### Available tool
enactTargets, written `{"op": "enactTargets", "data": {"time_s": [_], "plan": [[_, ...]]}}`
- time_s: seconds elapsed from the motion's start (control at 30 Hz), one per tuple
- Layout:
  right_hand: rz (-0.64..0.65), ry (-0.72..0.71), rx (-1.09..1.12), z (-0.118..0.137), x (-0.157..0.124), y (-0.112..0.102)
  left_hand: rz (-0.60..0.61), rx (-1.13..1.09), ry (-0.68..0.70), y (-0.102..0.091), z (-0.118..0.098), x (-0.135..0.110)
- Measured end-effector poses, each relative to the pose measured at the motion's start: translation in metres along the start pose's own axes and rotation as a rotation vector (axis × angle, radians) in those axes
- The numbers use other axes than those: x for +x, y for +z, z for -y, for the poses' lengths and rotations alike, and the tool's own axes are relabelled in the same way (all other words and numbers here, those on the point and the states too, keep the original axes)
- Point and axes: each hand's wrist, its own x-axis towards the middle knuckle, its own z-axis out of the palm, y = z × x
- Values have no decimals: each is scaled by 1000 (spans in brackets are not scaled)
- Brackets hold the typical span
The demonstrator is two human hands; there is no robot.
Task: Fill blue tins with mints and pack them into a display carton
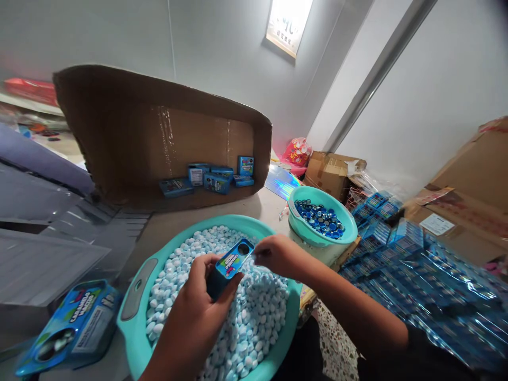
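While the left hand [198, 312] grips a small blue printed tin [232, 263] above the teal plastic basin [137, 328] of pale blue-white candies [242, 323], the right hand [280, 255] pinches its far end.

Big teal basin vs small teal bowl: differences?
The big teal basin is wider than the small teal bowl. The basin holds pale blue-white pellets, the bowl dark blue round pieces. The basin lies under the left hand, gripping a small blue box, and the right hand; the bowl stands beyond them. Both are teal.
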Motion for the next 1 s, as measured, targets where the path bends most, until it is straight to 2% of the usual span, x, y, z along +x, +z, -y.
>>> {"op": "enactTargets", "data": {"time_s": [0.13,0.23,0.37,0.5,0.6,0.7,0.8,0.87,0.9,1.0], "plan": [[-148,-70,43,16,5,-36,22,-4,9,-2,-2,0],[-110,-167,21,35,6,-51,43,-21,27,-2,-3,0],[-39,-205,-36,50,10,-50,31,0,5,-3,-6,0],[-59,-157,-3,53,12,-44,30,-25,11,-3,-9,-2],[-116,-173,89,52,10,-38,30,-29,18,-4,-10,-2],[-185,-263,195,50,9,-33,10,5,-9,-3,-9,-1],[-310,-329,218,42,10,-36,-19,0,2,1,-9,-2],[-422,-337,190,33,13,-41,-79,-74,41,2,-9,-5],[-476,-335,178,28,15,-44,-146,-126,76,0,-10,-7],[-571,-322,135,20,23,-44,-433,-235,190,-18,-10,-14]]}}
